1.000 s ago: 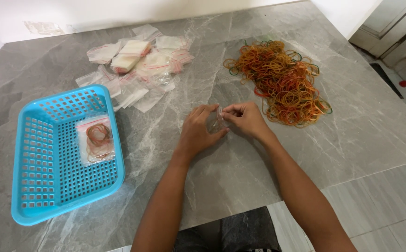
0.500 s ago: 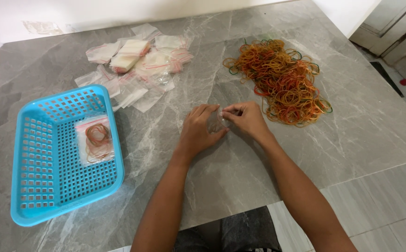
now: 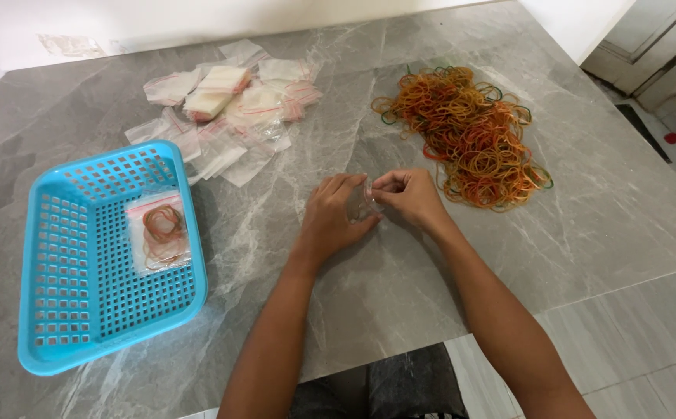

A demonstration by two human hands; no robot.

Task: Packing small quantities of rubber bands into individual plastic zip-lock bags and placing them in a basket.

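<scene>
My left hand (image 3: 332, 219) and my right hand (image 3: 406, 198) meet at the middle of the grey marble table (image 3: 291, 310). Together they pinch a small clear zip bag (image 3: 360, 203) that stands between their fingertips. Just right of my right hand lies a big heap of orange, yellow and green rubber bands (image 3: 466, 136). A blue plastic basket (image 3: 93, 256) sits at the left, and one filled clear bag of rubber bands (image 3: 159, 231) lies flat inside it.
A loose pile of empty clear zip bags (image 3: 229, 109) lies at the back of the table, behind the basket. The table's front edge runs close to my body, with tiled floor (image 3: 641, 341) to the right.
Both hands stay at the same spot with the small bag. The fingers have shifted slightly along its top edge.
</scene>
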